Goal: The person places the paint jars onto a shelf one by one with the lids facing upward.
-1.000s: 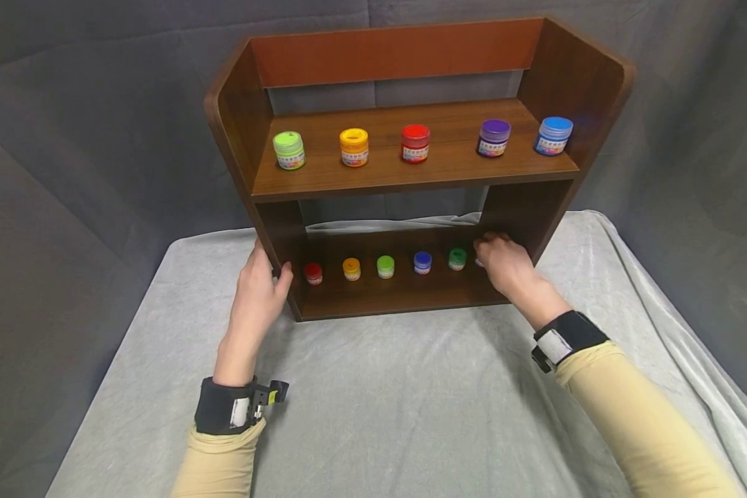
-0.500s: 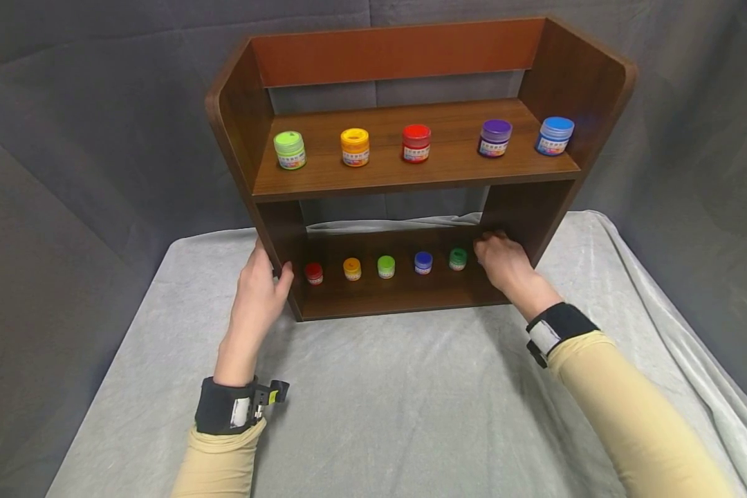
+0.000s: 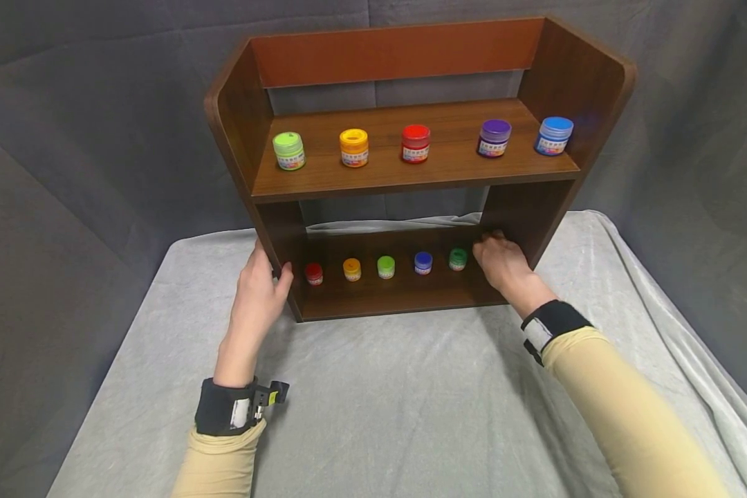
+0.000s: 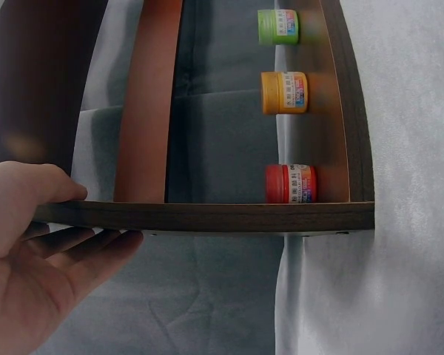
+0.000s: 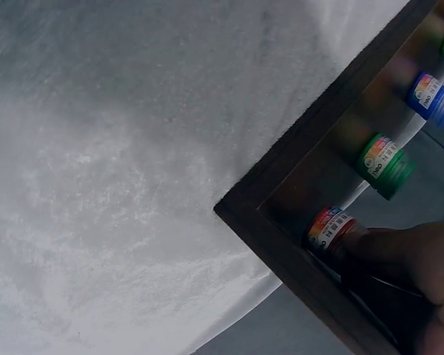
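Observation:
A dark brown two-tier wooden shelf point(image 3: 411, 183) stands on the cloth. My left hand point(image 3: 258, 290) grips its left side panel point(image 4: 207, 216), thumb on the inner face and fingers on the outer face. At the right end of the lower tier, my right hand point(image 3: 504, 263) pinches a small paint jar point(image 5: 329, 228) with a dark red body and bright label. The jar stands upright beside the right side panel; the hand hides it in the head view. Left of it sits a dark green jar point(image 3: 457, 259), then a blue jar point(image 3: 422, 263).
Further along the lower tier are light green point(image 3: 386, 267), orange point(image 3: 351, 269) and red point(image 3: 314, 274) jars. The upper tier bears several jars, among them a purple jar point(image 3: 494, 138). Grey cloth point(image 3: 386, 401) covers the table; dark curtain point(image 3: 99, 124) hangs behind.
My right wrist and forearm have shifted a little left and forward, and the right-end jar's label has gone out of sight behind the hand. The left hand stays put.

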### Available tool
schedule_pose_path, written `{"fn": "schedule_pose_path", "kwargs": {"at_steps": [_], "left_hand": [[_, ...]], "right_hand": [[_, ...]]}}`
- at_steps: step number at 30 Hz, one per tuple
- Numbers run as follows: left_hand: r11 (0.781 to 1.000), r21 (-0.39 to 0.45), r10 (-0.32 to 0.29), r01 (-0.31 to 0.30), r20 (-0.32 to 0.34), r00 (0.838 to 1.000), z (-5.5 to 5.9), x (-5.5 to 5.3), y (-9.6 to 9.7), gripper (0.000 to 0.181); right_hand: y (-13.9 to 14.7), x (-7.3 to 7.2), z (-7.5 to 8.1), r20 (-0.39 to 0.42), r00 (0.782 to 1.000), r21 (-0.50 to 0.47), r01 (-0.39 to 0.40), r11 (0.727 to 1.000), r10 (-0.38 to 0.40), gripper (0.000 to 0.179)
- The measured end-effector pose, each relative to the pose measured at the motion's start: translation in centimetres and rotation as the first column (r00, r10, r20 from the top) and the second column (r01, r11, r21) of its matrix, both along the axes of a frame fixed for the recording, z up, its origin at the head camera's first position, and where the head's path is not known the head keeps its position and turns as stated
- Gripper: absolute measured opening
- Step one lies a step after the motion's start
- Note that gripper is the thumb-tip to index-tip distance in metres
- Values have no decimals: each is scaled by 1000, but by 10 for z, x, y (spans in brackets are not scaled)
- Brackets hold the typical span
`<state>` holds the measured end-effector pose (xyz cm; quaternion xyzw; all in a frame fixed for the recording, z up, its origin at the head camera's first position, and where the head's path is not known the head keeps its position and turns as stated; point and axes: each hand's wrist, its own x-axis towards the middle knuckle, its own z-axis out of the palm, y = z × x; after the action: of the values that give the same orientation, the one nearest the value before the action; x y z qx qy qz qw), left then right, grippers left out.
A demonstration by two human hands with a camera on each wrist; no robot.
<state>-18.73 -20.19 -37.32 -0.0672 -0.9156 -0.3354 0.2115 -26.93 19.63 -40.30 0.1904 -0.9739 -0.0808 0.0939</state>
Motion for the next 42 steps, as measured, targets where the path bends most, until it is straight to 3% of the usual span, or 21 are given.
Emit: {"fn": "schedule_pose_path", "kwargs": {"at_steps": [17,38,42], "left_hand": [[1000,-5,5,-5,-3,1000,-1,-1,0,51],[1000,-4,9,-9,4,1000,-1,0,-1,50],[1000,-5,2,-2,-2,1000,-2,0,-1,50]], "right_hand": [[1,-3,-4,-36,999,-17,-30,999,29,9],[-3,-2,-10,-139,990,51,-21,998,28,10],[-2,-2,-10,-119,992,58,-26,998,33,10]]}}
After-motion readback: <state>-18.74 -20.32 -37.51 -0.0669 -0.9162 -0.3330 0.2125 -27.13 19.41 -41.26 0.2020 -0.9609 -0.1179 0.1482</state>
